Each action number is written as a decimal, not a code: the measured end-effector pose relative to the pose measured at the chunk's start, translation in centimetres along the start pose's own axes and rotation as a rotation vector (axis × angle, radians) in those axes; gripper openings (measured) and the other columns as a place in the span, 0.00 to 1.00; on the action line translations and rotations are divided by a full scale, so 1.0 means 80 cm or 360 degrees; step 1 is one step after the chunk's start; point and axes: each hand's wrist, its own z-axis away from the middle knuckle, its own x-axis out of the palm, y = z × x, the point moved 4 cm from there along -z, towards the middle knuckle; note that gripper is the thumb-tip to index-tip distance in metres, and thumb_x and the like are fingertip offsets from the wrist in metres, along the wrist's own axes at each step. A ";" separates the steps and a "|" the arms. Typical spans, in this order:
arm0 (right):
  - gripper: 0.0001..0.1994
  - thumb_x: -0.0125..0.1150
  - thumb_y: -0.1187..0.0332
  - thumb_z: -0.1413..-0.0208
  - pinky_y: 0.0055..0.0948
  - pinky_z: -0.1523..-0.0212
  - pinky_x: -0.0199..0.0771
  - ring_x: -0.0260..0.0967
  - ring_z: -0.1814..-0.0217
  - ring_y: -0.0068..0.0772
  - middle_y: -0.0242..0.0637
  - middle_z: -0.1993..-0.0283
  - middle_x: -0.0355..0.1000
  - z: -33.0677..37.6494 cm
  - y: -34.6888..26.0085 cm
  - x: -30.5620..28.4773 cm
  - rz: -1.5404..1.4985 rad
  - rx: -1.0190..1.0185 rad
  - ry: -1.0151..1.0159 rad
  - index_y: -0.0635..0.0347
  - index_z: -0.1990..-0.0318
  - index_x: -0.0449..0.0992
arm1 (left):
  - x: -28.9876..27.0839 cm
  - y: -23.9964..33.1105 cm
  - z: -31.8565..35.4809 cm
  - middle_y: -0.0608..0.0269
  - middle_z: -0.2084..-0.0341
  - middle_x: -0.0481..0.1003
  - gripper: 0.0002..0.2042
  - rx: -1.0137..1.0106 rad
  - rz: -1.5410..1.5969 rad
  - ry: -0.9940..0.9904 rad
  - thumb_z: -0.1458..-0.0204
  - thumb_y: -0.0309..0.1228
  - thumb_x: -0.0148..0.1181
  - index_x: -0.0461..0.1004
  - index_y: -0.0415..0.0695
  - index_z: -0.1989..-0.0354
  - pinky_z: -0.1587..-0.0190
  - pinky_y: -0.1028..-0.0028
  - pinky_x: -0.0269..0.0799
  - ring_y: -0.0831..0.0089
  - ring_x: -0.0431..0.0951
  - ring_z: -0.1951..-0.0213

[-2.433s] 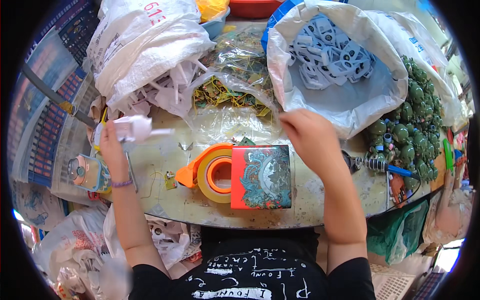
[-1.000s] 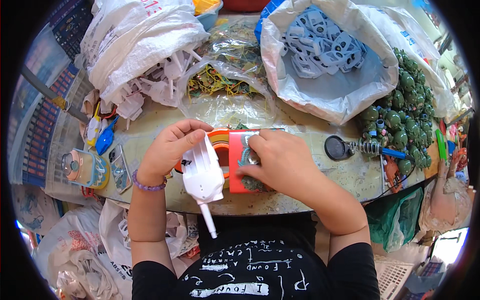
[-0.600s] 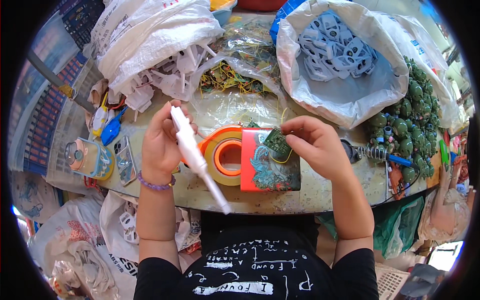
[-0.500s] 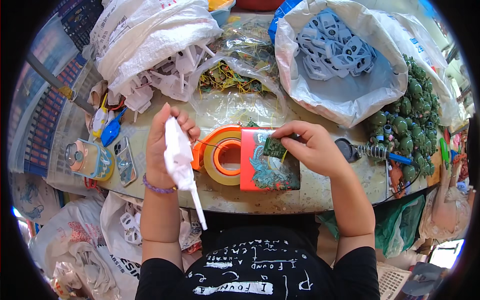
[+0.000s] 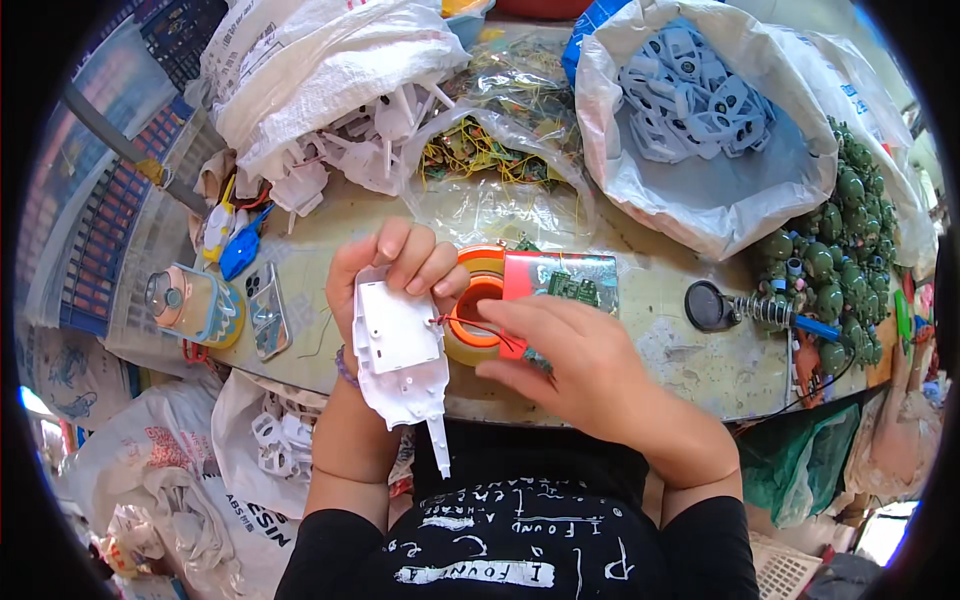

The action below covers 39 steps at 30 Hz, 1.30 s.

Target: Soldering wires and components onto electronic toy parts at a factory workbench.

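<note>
My left hand point(image 5: 410, 258) grips a white plastic housing point(image 5: 400, 325) by its upper end, fingers curled over its edge. The housing's flat side faces up, and its narrow stem points down toward my shirt. Thin red and dark wires point(image 5: 472, 322) come out of its right side. Beside them, my right hand point(image 5: 585, 365) has thumb and fingers spread apart, with the wires reaching into the gap; no grip on them shows. A green circuit board point(image 5: 573, 289) lies on a red and dark patterned box point(image 5: 610, 268), partly behind the right hand.
An orange tape dispenser point(image 5: 480, 256) stands left of the box. Behind are a white sack point(image 5: 330, 90) of white housings, a clear bag point(image 5: 500, 205) of wired boards, and a sack point(image 5: 690, 210) of pale parts. A soldering iron holder point(image 5: 765, 312), phone point(image 5: 266, 312) and bottle point(image 5: 200, 305) flank the work.
My right hand has left the circuit board on the box and moved left and nearer to the wires. The left hand has turned the housing flat side up and shifted it right.
</note>
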 end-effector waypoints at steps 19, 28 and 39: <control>0.12 0.63 0.78 0.48 0.26 0.60 0.76 0.78 0.60 0.30 0.40 0.63 0.78 -0.001 0.057 0.017 -0.0191 0.0465 0.0036 0.64 0.55 0.73 | 0.015 -0.004 -0.012 0.56 0.65 0.81 0.13 -0.0490 -0.2420 0.0231 0.49 0.25 0.61 0.78 0.37 0.55 0.58 0.76 0.73 0.76 0.79 0.63; 0.11 0.69 0.75 0.55 0.32 0.63 0.72 0.74 0.62 0.39 0.39 0.66 0.75 0.011 0.047 -0.028 0.0414 0.0230 0.0292 0.63 0.63 0.75 | 0.001 -0.014 -0.014 0.57 0.70 0.80 0.09 -0.0233 -0.2448 0.0183 0.51 0.25 0.63 0.80 0.38 0.61 0.65 0.77 0.71 0.78 0.77 0.69; 0.12 0.69 0.72 0.58 0.37 0.57 0.71 0.71 0.55 0.43 0.40 0.57 0.75 0.043 0.060 -0.029 0.0515 0.0418 -0.0080 0.61 0.64 0.78 | 0.010 -0.018 -0.007 0.61 0.77 0.76 0.06 0.0349 -0.2851 -0.0301 0.60 0.19 0.62 0.77 0.41 0.71 0.66 0.71 0.67 0.67 0.74 0.73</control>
